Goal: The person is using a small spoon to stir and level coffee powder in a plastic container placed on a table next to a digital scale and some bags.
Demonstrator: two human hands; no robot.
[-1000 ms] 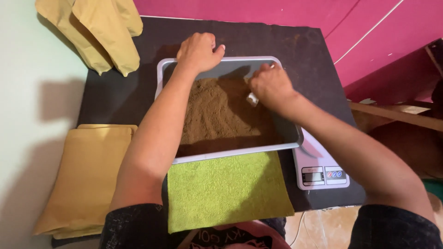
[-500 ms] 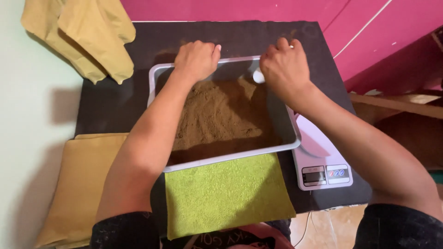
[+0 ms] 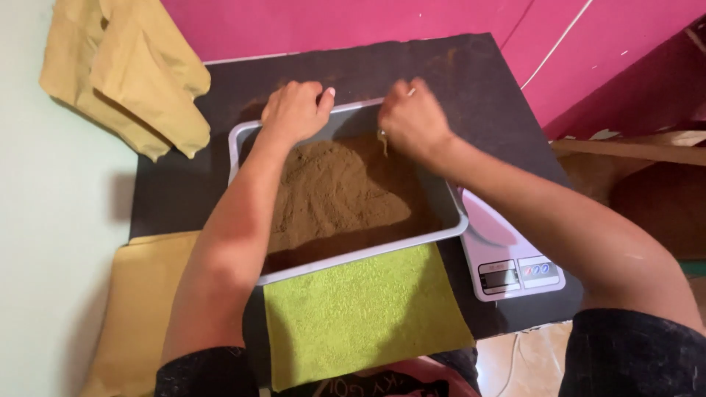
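Shifted inward, right hand [image 3: 413,121] clenches over brown powder [image 3: 334,191] heaped in grey tray [image 3: 368,254].

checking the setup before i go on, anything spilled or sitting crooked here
The grey tray of brown powder sits skewed to the dark table's edges. The powder is heaped toward the left hand, leaving bare floor by the right hand. A brownish dusting marks the table beyond the tray. The kitchen scale is partly under the tray.
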